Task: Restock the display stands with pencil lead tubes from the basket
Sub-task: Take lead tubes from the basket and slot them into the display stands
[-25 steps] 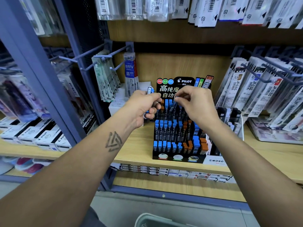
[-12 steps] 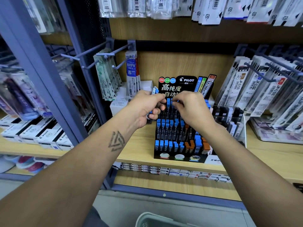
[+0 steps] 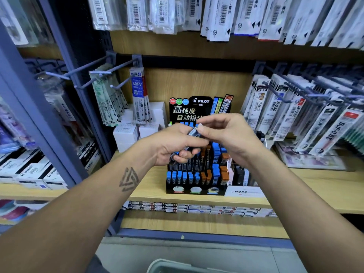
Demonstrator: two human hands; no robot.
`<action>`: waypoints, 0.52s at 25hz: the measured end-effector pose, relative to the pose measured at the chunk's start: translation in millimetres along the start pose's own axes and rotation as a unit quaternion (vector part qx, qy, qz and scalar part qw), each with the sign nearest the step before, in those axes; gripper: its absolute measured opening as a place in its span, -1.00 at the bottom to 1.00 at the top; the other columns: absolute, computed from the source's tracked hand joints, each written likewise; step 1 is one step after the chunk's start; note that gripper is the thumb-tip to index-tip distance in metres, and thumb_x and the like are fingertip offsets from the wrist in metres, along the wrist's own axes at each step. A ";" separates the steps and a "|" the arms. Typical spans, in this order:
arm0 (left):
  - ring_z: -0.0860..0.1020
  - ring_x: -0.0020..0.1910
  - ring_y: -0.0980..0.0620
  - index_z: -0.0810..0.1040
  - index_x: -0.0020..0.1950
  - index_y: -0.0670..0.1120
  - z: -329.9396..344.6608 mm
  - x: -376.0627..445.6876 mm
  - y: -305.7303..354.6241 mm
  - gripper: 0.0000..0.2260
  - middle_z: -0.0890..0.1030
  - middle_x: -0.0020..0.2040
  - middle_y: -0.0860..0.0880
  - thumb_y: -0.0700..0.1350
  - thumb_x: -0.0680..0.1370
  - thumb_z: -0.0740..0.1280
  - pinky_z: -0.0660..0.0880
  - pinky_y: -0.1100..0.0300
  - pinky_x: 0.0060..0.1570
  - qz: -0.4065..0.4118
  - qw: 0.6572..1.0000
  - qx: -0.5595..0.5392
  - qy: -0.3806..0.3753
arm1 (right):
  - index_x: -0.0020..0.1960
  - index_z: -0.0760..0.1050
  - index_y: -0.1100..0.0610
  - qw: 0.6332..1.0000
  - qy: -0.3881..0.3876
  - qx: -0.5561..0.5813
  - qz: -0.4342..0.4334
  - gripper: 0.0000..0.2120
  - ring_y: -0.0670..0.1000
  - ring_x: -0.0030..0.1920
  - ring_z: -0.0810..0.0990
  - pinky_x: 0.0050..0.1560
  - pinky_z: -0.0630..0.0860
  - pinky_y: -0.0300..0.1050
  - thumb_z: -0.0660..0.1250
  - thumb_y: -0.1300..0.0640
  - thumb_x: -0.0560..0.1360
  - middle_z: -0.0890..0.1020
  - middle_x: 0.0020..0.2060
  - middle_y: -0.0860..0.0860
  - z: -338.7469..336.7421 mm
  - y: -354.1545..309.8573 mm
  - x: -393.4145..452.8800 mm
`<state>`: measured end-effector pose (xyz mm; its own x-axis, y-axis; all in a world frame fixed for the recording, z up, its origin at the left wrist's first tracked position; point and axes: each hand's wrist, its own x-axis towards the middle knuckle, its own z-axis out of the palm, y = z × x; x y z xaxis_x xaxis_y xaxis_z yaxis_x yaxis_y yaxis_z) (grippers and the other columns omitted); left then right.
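A black Pilot display stand (image 3: 197, 189) sits on the wooden shelf, its stepped rows filled with blue-capped and orange-capped lead tubes (image 3: 204, 177). In front of its upper rows my left hand (image 3: 173, 144) grips a bundle of lead tubes, dark bodies with blue caps showing below the fingers. My right hand (image 3: 226, 133) pinches the top of one tube (image 3: 194, 133) that sticks up out of that bundle. The grey rim of the basket (image 3: 171, 266) shows at the bottom edge.
A Mono display (image 3: 244, 191) stands right of the Pilot stand. White boxes (image 3: 126, 134) sit to its left. Refill packs hang on pegs left (image 3: 110, 101), right (image 3: 295, 115) and above (image 3: 157, 14). The shelf edge (image 3: 197, 201) runs across below.
Both hands have drawn back from the stand's upper rows toward me. My right hand now pinches a tube in my left hand's bundle instead of reaching into the stand.
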<state>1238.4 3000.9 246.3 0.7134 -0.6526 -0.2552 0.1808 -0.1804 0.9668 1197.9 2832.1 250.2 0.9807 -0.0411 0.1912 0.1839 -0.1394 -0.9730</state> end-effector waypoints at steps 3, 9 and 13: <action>0.27 -0.57 0.15 0.49 -0.06 -0.15 9.3 2.4 2.4 -0.91 0.46 -0.36 -0.07 -0.20 0.62 0.34 0.13 0.34 -0.65 0.014 0.999 -0.031 -0.023 | 0.12 0.64 0.29 0.997 0.027 0.062 0.028 -0.72 0.06 -0.10 0.69 0.03 0.64 -0.07 0.49 0.39 0.42 0.70 -0.11 0.20 -16.7 -1.8 -6.2; 0.29 -0.57 0.14 0.53 0.09 -0.23 14.0 10.1 1.1 -0.84 0.49 -0.33 -0.09 -0.14 0.66 0.29 0.16 0.35 -0.66 0.019 0.997 -0.075 -0.029 | -0.05 0.66 0.26 0.994 0.075 0.066 0.053 -0.88 0.07 -0.20 0.64 -0.10 0.61 -0.13 0.48 0.38 0.43 0.68 -0.21 0.19 -46.0 -2.2 -11.5; 0.27 -0.58 0.15 0.54 -0.07 -0.17 15.6 14.0 -0.5 -0.87 0.50 -0.32 -0.11 -0.18 0.65 0.30 0.14 0.34 -0.65 0.042 0.997 -0.067 0.002 | -0.02 0.66 0.29 0.990 0.046 0.115 0.063 -0.84 0.07 -0.18 0.67 -0.07 0.64 -0.16 0.46 0.40 0.41 0.68 -0.19 0.19 -52.5 -2.0 -15.7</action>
<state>1237.8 2980.3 242.2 0.7329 -0.6577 -0.1740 0.2092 -0.0254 0.9775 1178.6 2781.1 255.9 0.9886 -0.1350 0.0669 0.0810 0.1013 -0.9916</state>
